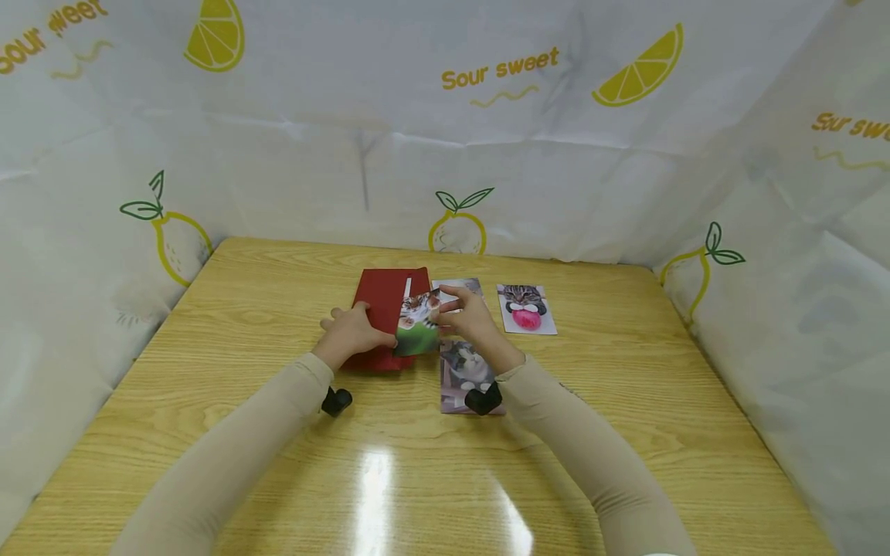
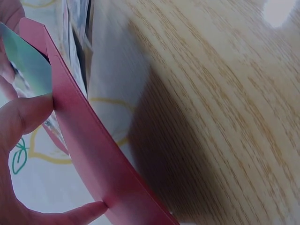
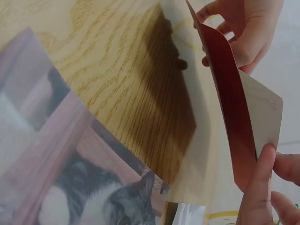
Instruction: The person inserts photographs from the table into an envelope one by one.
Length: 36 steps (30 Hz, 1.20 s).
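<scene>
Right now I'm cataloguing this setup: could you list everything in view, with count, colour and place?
Table: 1, yellowish wood, underneath.
Envelope: 1, red, in the left hand.
Tiger card: 1, green, orange and white, pinched by the right hand.
Cat card: 1, grey and white, table, nearer than the others.
Pink-ball cat card: 1, grey and pink, table, rightmost.
Half-hidden card: 1, pale, behind the right hand.
Lemon-print sheeting: count unclear, white and yellow, round the table.
Wrist devices: 2, black, one near each hand.
Sleeves: 2, beige, one behind each hand.
Hands: 2, bare, at the envelope.
</scene>
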{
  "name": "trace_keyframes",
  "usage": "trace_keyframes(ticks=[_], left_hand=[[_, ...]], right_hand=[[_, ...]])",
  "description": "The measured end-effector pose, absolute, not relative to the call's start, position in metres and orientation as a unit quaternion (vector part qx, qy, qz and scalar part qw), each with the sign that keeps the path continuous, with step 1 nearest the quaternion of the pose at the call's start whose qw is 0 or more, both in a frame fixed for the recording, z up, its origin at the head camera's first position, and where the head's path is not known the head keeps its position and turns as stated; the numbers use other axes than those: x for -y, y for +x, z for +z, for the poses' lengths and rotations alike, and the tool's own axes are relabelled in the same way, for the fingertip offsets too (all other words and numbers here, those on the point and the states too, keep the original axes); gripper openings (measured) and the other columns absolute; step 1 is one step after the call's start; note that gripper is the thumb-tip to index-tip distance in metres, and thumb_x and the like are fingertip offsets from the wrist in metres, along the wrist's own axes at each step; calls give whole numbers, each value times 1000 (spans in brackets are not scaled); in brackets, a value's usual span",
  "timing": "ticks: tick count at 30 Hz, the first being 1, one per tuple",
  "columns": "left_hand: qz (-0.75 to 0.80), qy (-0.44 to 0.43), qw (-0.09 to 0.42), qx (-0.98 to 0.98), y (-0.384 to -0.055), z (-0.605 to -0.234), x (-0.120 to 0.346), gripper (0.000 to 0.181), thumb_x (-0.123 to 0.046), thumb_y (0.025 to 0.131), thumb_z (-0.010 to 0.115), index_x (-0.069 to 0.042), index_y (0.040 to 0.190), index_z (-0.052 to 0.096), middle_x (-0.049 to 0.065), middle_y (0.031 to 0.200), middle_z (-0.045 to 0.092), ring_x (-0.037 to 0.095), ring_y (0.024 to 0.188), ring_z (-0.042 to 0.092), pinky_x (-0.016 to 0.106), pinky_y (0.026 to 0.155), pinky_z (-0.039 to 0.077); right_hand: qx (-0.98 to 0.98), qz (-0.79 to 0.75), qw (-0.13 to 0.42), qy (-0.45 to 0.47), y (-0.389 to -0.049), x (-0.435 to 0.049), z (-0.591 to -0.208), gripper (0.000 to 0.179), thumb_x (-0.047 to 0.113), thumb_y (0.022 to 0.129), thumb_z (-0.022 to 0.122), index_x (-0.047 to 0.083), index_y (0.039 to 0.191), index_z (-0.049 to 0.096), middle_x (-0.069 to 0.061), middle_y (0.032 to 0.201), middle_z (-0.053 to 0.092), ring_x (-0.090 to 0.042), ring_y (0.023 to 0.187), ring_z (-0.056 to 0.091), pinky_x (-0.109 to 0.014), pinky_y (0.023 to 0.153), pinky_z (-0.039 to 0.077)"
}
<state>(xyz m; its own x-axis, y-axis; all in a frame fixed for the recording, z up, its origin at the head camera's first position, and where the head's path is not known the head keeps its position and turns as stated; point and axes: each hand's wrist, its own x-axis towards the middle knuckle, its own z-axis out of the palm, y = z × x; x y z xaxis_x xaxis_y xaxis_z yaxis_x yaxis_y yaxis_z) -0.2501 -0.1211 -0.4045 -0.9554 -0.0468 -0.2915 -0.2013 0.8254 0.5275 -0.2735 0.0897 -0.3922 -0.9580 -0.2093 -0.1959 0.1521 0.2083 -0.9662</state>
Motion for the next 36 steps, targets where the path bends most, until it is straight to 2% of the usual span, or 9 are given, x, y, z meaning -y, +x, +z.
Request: trace_keyframes(ticks=[5, 7, 12, 16, 22, 29, 32, 36], left_hand=[[292, -67, 132, -945, -248, -401, 121, 92, -46, 74, 76, -4, 145, 35, 33, 130, 37, 47, 112, 31, 53, 80, 43], [293, -68, 131, -945, -247, -400, 121, 92, -45, 74, 76, -4, 145, 36, 33, 130, 37, 47, 112, 31, 53, 80, 43], [290, -68, 130, -946, -246, -397, 121, 91, -45, 74, 76, -3, 144, 36, 33, 129, 38, 47, 111, 32, 52, 80, 43], [288, -67, 131, -946, -245, -396, 121, 92, -46, 74, 76, -3, 144, 36, 33, 129, 38, 47, 112, 32, 52, 81, 43], [289, -69, 134, -945, -245, -396, 121, 92, -46, 74, 76, -3, 145, 35, 34, 130, 37, 47, 113, 32, 53, 82, 43], [290, -69, 135, -945, -246, -396, 120, 91, -46, 74, 76, -3, 144, 35, 34, 131, 37, 48, 115, 32, 55, 84, 44], [289, -70, 134, -945, -247, -398, 120, 91, -46, 74, 76, -4, 145, 35, 34, 132, 36, 48, 115, 32, 56, 84, 44], [286, -72, 136, -946, -248, -398, 120, 91, -47, 74, 75, -4, 144, 36, 33, 132, 36, 48, 115, 32, 55, 84, 43]], right_hand=[[-763, -631, 142, -20, -274, -88, -393, 64, -4, 88, 65, 9, 146, 42, -15, 102, 55, -31, 73, 66, -51, 85, 53], [-770, -623, 136, -22, -274, -87, -394, 63, -2, 88, 67, 11, 145, 44, -16, 104, 56, -30, 75, 67, -51, 85, 53], [-785, -607, 121, -32, -274, -83, -394, 58, 0, 87, 68, 12, 141, 50, -17, 105, 58, -14, 69, 66, -48, 86, 54], [-787, -605, 117, -38, -274, -81, -393, 54, -1, 87, 68, 10, 138, 53, -17, 102, 59, -10, 66, 65, -49, 86, 53], [-793, -597, 110, -50, -273, -78, -393, 49, -1, 87, 68, 7, 134, 57, -15, 96, 60, -14, 67, 65, -50, 84, 53], [-797, -591, 119, -38, -271, -77, -397, 41, 3, 87, 69, 6, 127, 62, -15, 101, 60, -37, 90, 66, -46, 85, 54], [-801, -584, 125, -36, -272, -78, -398, 39, 2, 87, 68, 3, 126, 62, -18, 106, 61, -34, 87, 67, -45, 86, 54], [-803, -576, 147, -30, -273, -77, -399, 39, 0, 88, 67, 2, 127, 61, -21, 115, 61, -29, 92, 68, -41, 87, 55]])
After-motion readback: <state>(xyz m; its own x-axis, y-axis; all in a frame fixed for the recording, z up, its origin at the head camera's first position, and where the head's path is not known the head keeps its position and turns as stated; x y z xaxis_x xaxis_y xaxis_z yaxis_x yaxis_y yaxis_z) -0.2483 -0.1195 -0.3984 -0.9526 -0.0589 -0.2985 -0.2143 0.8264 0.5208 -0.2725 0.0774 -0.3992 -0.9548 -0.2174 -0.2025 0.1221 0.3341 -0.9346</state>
